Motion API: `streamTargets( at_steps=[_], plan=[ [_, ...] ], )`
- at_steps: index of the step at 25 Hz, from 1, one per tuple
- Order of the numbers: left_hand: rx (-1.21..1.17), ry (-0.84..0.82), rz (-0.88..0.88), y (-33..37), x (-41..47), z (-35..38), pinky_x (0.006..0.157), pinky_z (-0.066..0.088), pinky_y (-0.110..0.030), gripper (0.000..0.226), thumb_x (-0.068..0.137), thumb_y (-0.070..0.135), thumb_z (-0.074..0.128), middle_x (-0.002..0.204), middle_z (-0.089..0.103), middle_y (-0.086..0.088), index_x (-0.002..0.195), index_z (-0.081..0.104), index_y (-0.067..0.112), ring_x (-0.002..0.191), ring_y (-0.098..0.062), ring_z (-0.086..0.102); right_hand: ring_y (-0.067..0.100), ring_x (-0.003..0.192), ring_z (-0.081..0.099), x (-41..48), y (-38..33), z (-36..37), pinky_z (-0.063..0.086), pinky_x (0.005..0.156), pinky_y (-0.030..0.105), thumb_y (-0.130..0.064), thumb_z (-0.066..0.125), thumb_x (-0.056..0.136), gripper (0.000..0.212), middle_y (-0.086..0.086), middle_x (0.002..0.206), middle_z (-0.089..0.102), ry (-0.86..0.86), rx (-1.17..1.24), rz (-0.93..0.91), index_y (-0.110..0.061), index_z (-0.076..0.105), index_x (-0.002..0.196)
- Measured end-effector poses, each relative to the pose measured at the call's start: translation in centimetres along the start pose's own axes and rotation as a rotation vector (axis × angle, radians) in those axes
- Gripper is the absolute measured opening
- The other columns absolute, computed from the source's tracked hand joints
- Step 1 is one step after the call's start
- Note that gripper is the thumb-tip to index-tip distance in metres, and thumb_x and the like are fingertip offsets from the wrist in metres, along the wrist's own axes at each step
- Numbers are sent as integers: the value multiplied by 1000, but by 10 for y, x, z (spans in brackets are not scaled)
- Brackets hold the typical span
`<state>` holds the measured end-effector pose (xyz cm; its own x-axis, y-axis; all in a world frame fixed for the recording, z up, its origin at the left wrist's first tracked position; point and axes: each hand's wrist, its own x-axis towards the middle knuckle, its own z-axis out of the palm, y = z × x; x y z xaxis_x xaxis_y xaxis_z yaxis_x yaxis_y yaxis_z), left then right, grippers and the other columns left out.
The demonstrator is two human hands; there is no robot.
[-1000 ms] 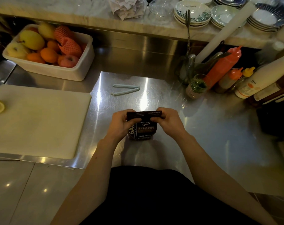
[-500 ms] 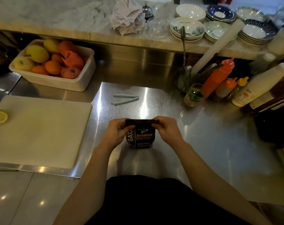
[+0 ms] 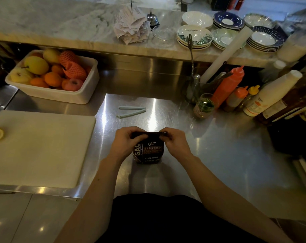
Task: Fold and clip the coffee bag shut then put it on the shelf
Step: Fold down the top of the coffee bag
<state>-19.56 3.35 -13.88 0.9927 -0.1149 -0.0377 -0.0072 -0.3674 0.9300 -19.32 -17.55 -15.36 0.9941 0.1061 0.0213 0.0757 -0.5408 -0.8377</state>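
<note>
On the steel counter [image 3: 218, 155] the coffee bag [image 3: 149, 151] stands upright just right of the white cutting board [image 3: 42, 148]. The left hand [image 3: 125, 142] and right hand [image 3: 176, 143] each pinch an end of its folded top. The open clip [image 3: 131, 111] lies beyond the bag, long axis running left to right, slightly nearer the left hand.

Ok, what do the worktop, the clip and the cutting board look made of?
The silver metal worktop looks like brushed stainless steel: streaked glare and mirror-like reflections. The pale blue hinged bag clip, lying open beyond the hands, looks like matte plastic, though it is small. The cream rectangular cutting board reads as dull plastic: no grain, no shine.
</note>
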Motion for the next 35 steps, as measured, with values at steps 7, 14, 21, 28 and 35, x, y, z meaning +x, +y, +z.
streamTargets(
  at_steps=[7,14,21,28,35],
  plan=[
    [37,66,32,0,-1,9,75,57,-27,9,82,8,75,78,75,1,87,77,15,75,-14,72,12,78,67,-3,-11,-4,55,75,30,-14,64,89,7,-3,81,71,20,-54,-38,-18,69,91],
    [-71,4,-29,-5,-5,-4,73,53,-13,22,76,-2,78,81,76,6,91,75,14,79,-4,73,-1,68,64,-3,-10,1,46,66,9,-7,68,85,11,-13,70,65,86,-12,-44,-16,71,81],
    [-200,62,-81,-16,-12,-7,68,53,-19,22,78,-4,76,72,76,2,79,75,19,72,-11,72,-4,87,65,2,-11,-4,49,80,10,-6,70,85,17,-15,85,69,-97,71,-4,-21,70,93],
    [-216,67,-94,-20,-10,-17,83,55,-25,21,78,3,79,90,78,-1,94,76,17,90,-16,74,-7,72,64,13,-14,15,46,65,6,-2,71,81,18,-17,70,66,12,56,66,-20,71,78],
    [-168,103,-147,-25,-4,-21,70,53,-14,20,82,3,76,81,78,14,90,76,21,78,-6,74,9,91,71,37,-22,-16,55,82,24,2,70,82,28,0,95,75,-440,178,52,-18,72,101]
  ],
)
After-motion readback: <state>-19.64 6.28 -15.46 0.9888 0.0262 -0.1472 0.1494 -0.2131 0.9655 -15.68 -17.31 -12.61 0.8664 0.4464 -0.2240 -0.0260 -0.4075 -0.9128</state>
